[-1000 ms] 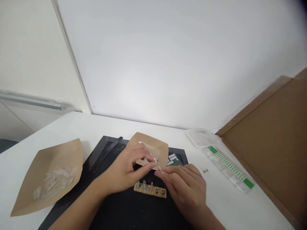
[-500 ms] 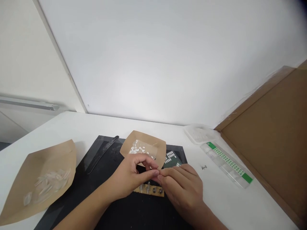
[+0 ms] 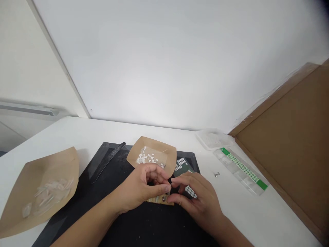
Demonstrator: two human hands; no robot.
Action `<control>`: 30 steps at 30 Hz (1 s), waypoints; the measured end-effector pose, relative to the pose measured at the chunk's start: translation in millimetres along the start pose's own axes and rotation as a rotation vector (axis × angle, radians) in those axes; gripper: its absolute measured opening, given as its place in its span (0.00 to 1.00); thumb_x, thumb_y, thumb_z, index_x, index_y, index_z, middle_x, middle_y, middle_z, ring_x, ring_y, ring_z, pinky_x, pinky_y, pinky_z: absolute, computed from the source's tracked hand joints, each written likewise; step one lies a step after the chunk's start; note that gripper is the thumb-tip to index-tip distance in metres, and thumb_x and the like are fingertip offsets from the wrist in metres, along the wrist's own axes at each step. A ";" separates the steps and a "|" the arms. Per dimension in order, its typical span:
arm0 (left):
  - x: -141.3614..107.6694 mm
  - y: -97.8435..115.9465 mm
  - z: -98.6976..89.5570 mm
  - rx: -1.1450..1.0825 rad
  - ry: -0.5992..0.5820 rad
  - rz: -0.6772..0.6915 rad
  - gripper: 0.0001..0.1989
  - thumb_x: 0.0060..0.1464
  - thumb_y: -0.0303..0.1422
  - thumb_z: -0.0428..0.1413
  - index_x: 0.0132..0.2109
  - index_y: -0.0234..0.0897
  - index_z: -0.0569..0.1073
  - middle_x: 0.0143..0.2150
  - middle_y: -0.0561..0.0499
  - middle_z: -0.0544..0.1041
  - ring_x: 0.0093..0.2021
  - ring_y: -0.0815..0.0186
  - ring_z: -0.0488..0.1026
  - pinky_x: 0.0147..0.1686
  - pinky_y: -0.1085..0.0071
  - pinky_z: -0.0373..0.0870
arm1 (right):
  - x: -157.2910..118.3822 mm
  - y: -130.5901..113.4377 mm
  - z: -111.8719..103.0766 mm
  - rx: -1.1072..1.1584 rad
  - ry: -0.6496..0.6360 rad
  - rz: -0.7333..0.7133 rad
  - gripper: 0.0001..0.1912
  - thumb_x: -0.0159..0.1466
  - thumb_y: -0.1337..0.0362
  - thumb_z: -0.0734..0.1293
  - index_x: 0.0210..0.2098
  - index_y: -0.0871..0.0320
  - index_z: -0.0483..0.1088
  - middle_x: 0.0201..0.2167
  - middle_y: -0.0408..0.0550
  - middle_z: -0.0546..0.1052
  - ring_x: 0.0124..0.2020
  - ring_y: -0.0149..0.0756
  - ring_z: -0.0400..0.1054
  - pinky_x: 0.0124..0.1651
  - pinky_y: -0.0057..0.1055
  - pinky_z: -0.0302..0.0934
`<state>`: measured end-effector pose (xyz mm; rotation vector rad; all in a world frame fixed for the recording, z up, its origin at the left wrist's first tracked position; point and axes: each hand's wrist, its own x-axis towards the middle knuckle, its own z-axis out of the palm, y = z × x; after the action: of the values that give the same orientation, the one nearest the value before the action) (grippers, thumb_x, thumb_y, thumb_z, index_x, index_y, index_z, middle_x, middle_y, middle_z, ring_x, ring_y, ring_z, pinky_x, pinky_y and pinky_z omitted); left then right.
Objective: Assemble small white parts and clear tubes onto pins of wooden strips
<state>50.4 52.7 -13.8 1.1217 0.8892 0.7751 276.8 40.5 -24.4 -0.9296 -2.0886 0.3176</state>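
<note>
My left hand [image 3: 147,188] is closed in a pinch at the middle of the view; a tiny pale piece shows at its fingertips, too small to name. Close by on the right, my right hand [image 3: 196,199] has its thumb and forefinger parted beside that piece. Below the fingers lies a tan strip [image 3: 168,203] bearing small metal and clear parts, partly hidden by my hands. A green card [image 3: 183,167] with white oval stickers lies partly under my right hand. Behind my left hand stands a brown paper tray [image 3: 170,151] holding many small white ovals.
A larger paper tray [image 3: 28,171] with clear pieces stands at left. A black file [image 3: 109,161] lies on the black mat [image 3: 144,226]. To the right are small metal parts [image 3: 217,174], a clear case with a green label [image 3: 243,168] and a cardboard wall [image 3: 288,144].
My right hand's thumb and forefinger have spread apart and drawn back from my left fingertips. The whole view has shifted slightly.
</note>
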 end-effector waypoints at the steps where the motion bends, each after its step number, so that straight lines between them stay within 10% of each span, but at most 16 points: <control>1: -0.4 0.5 0.3 -0.001 -0.003 -0.011 0.17 0.51 0.36 0.72 0.44 0.34 0.77 0.39 0.47 0.83 0.38 0.66 0.79 0.42 0.69 0.75 | -0.9 -0.3 0.4 0.017 -0.001 0.000 0.14 0.64 0.55 0.78 0.46 0.50 0.76 0.32 0.40 0.81 0.29 0.33 0.74 0.36 0.32 0.66; 10: 0.6 -1.2 -3.0 0.027 -0.012 -0.095 0.17 0.51 0.35 0.72 0.44 0.35 0.75 0.38 0.49 0.84 0.38 0.66 0.79 0.39 0.71 0.75 | -3.5 -2.1 5.0 0.072 -0.013 -0.003 0.11 0.65 0.60 0.78 0.45 0.52 0.77 0.32 0.42 0.80 0.30 0.33 0.74 0.36 0.32 0.66; 18: -0.5 11.9 -18.7 0.559 0.262 0.218 0.11 0.61 0.43 0.63 0.44 0.41 0.81 0.35 0.52 0.80 0.31 0.69 0.72 0.24 0.77 0.63 | -4.6 9.7 2.5 0.042 -0.155 -0.065 0.15 0.62 0.55 0.79 0.45 0.53 0.78 0.36 0.45 0.80 0.35 0.36 0.75 0.38 0.33 0.65; 30: -2.5 7.5 -20.5 0.640 0.465 0.447 0.14 0.64 0.43 0.59 0.37 0.38 0.79 0.27 0.53 0.77 0.19 0.74 0.59 0.19 0.74 0.55 | -7.9 15.7 5.9 0.010 -0.260 -0.032 0.15 0.65 0.50 0.77 0.46 0.51 0.79 0.36 0.44 0.76 0.36 0.36 0.71 0.40 0.34 0.59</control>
<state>30.4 60.9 -9.8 1.7811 1.3542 1.1935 283.4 46.3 -40.7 -0.8870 -2.3334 0.4518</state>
